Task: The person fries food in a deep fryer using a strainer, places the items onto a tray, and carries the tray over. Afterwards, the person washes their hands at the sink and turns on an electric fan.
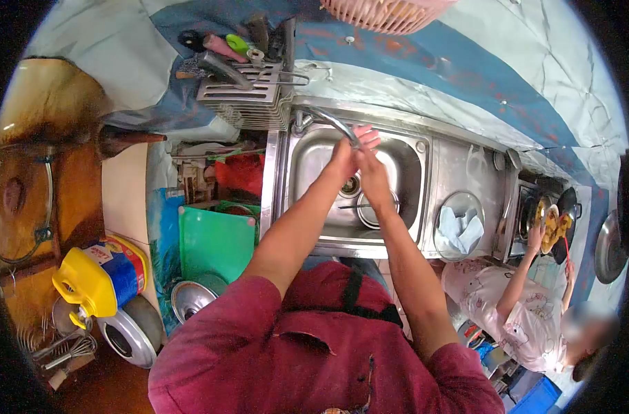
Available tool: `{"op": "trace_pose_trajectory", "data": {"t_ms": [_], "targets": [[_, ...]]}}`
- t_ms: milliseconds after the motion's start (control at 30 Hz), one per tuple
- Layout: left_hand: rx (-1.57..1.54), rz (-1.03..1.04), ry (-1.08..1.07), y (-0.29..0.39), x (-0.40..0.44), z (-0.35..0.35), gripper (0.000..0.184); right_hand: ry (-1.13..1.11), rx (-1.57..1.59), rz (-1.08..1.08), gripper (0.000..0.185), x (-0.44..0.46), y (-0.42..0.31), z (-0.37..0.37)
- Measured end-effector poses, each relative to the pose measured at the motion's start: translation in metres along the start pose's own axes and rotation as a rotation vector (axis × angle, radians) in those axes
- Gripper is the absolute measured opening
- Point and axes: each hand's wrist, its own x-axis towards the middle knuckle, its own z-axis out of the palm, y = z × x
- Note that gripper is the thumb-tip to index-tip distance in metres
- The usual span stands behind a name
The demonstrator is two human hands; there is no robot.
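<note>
Both hands meet under the curved metal faucet (335,123) above a stainless sink (303,196). My left hand (343,156) reaches up from the left, and the stretched fingers beside the spout appear to belong to it. My right hand (369,163) lies against it, its fingers mostly hidden by the overlap and the spout. I see no object in either hand. Below them in the basin is a round metal pan or bowl (370,219), with a thin dark handle or utensil (349,206) across it. The drain (351,185) shows between my forearms.
A utensil rack (249,103) stands behind the sink's left corner. Right of the basin, a light-blue cloth (461,231) lies on a round lid or plate (444,250). Another person (511,303) works at the stove (525,221). A green board (214,241) and yellow jug (87,276) are left.
</note>
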Motion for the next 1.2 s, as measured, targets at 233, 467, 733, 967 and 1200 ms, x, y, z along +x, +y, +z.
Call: {"op": "trace_pose_trajectory", "data": {"t_ms": [233, 467, 733, 967, 1200], "targets": [[-0.220, -0.095, 0.113, -0.045, -0.025, 0.025, 0.072, 0.025, -0.043, -0.039, 0.062, 0.035, 0.058, 0.008], [-0.152, -0.180, 0.191, -0.059, -0.039, 0.036, 0.057, 0.167, -0.096, 0.100, 0.058, 0.023, 0.058, 0.033], [0.213, 0.173, 0.107, -0.089, -0.021, -0.035, 0.051, 0.024, 0.160, 0.103, 0.064, 0.013, 0.069, 0.051], [-0.030, -0.118, 0.170, -0.072, -0.051, 0.006, 0.069, 0.031, 0.349, -0.221, 0.063, 0.003, 0.119, 0.063], [-0.163, -0.120, 0.193, -0.090, -0.073, 0.031, 0.084, 0.132, 0.008, 0.251, 0.037, 0.024, 0.054, 0.012]]}}
